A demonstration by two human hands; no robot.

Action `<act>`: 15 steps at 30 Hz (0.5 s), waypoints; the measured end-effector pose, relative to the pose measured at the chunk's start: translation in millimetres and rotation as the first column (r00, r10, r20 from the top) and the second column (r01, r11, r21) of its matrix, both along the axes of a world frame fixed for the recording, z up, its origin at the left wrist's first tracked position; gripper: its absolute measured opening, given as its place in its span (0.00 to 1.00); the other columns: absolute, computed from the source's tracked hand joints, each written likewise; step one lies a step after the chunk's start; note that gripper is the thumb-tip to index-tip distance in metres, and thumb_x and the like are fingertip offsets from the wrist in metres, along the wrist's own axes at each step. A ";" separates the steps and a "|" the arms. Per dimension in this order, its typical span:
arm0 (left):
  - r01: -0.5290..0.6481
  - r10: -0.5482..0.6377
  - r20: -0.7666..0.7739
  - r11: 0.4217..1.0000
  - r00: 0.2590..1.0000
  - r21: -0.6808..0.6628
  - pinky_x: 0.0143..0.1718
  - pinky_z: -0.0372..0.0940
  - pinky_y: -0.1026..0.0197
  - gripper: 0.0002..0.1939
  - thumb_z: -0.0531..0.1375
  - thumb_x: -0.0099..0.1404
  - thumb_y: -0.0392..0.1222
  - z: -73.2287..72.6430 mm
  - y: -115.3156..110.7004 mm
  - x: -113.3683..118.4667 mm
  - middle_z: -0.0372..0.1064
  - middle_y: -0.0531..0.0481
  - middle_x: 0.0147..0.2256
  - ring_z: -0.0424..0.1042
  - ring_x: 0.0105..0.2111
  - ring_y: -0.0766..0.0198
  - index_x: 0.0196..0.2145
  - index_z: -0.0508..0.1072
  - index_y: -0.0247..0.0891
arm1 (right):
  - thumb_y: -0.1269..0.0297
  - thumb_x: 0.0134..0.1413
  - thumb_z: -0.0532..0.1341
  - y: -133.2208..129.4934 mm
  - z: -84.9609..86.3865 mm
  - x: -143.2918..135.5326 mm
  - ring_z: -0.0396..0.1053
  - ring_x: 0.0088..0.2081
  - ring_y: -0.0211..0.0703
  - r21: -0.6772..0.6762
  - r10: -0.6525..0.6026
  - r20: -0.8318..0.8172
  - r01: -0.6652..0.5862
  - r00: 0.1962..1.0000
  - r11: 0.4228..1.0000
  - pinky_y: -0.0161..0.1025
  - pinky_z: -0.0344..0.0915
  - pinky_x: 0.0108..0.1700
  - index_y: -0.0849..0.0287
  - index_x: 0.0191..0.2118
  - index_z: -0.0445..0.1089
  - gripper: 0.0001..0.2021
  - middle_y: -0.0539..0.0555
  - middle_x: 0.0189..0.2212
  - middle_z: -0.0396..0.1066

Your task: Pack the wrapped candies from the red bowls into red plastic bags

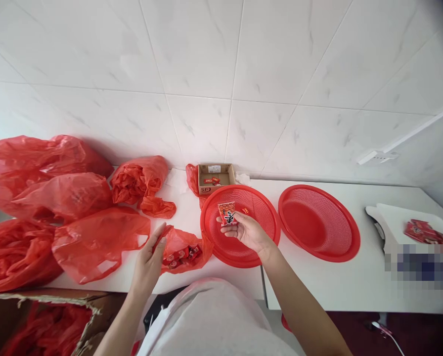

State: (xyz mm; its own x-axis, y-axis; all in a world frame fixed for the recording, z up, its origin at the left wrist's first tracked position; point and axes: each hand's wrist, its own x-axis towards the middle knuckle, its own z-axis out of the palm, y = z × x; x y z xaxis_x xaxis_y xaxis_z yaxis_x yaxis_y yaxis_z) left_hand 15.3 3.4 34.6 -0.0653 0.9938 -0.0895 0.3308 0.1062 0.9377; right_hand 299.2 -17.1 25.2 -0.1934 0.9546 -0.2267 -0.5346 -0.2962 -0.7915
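Observation:
My right hand [245, 232] pinches a small red snack packet [227, 213] with dark lettering, above a round red mesh basket [268, 242]. A few small red pieces lie in this basket, partly hidden by the hand. At the left, my left hand [149, 259] has its thumb and fingers at the rim of a red plastic bag [202, 254]; it appears to hold the rim, though the exact grip is partly hidden. The bag's mouth gapes and several small red packets [184, 255] show inside.
Another red basket [310, 225] stands to the right. Behind is a small cardboard box [216, 188] with red packets. Red plastic bags [99, 242] crowd the left side. An open carton [39, 296] sits lower left. A white scale-like tray [395, 220] with packets is far right.

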 end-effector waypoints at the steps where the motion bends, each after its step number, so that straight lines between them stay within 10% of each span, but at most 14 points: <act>1: 0.013 -0.013 0.002 1.000 1.000 -0.010 0.26 0.65 0.62 0.28 0.60 0.60 0.54 0.8 0.3 0.5 0.77 0.45 0.33 0.70 0.26 0.61 0.56 0.71 0.42 | 0.54 0.60 0.58 0.0 2.9 -0.3 0.76 0.39 0.42 -0.008 -0.004 -0.005 0.004 1.000 1.000 0.38 0.72 0.42 0.60 0.50 0.70 0.18 0.60 0.47 0.74; 7: 0.002 0.002 0.072 0.998 0.997 -0.059 0.20 0.56 0.65 0.34 0.59 0.59 0.61 3.4 -2.9 1.3 0.66 0.54 0.19 0.57 0.18 0.68 0.56 0.70 0.38 | 0.50 0.59 0.57 0.2 -1.1 -13.8 0.75 0.36 0.42 -0.035 0.100 0.097 -0.097 0.990 0.995 0.39 0.71 0.39 0.59 0.43 0.72 0.18 0.58 0.42 0.75; 15: 0.010 0.003 0.134 0.995 0.991 -0.097 0.18 0.48 0.65 0.40 0.57 0.59 0.65 2.0 -7.4 2.2 0.49 0.62 0.15 0.47 0.17 0.71 0.60 0.66 0.33 | 0.52 0.60 0.57 27.9 -46.9 -111.9 0.72 0.32 0.39 -0.098 0.322 0.534 -0.321 0.782 0.942 0.35 0.69 0.33 0.56 0.45 0.71 0.15 0.52 0.36 0.75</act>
State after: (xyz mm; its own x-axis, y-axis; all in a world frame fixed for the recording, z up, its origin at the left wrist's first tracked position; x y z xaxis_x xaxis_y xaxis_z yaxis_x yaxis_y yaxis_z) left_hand 17.5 -4.0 36.6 -0.0423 0.9802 -0.1936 0.2037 0.1982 0.9588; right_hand 187.3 10.8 -21.7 -0.3363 0.8587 -0.3868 0.1000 -0.3758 -0.9213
